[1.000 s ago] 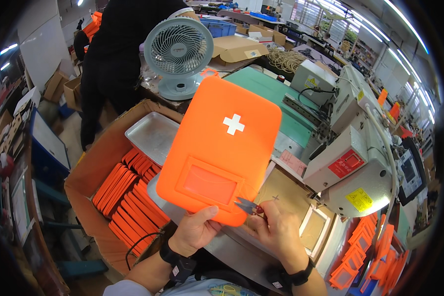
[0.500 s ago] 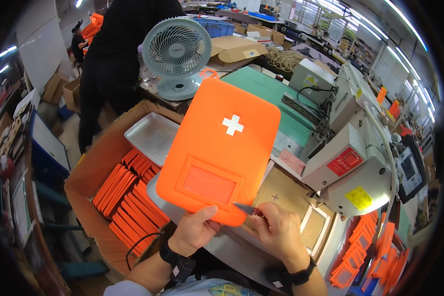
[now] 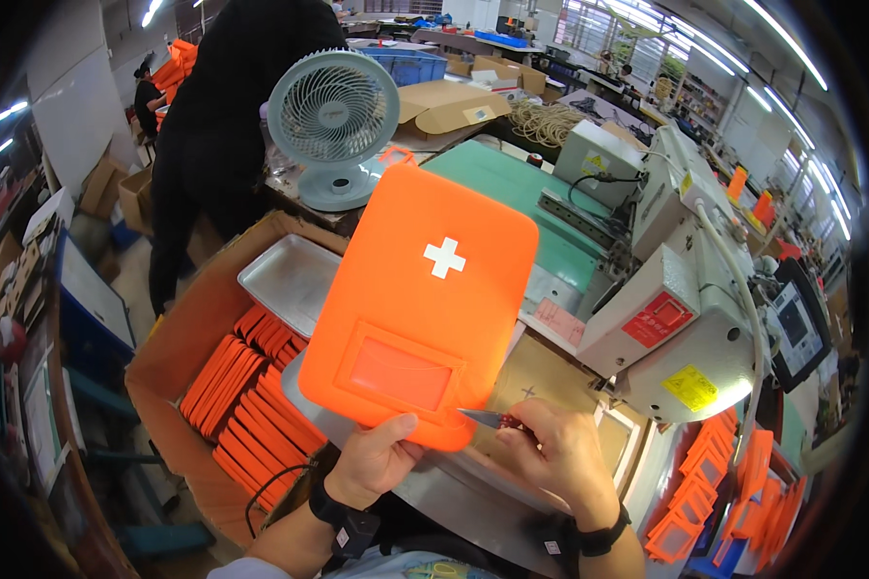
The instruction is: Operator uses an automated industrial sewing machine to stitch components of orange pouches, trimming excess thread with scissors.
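My left hand pinches the lower edge of an orange first-aid case panel, thumb on the front, and holds it tilted up before me. The panel has rounded corners, a white cross and a framed clear window pocket near its bottom. My right hand is closed around small thread snips, of which pointed grey blades and a bit of red handle show. Their tip is at the panel's lower right, just beside the window frame. A thin thread seems to cross the window.
At left, a cardboard box holds rows of orange panels and a metal tray. A grey fan stands behind. On the right are a sewing machine, its screen and orange window frames. A person in black stands at far left.
The panel has shifted slightly left and down in view, along with the surroundings. The snips remain at its lower right corner, their blades now reaching a little less over the panel.
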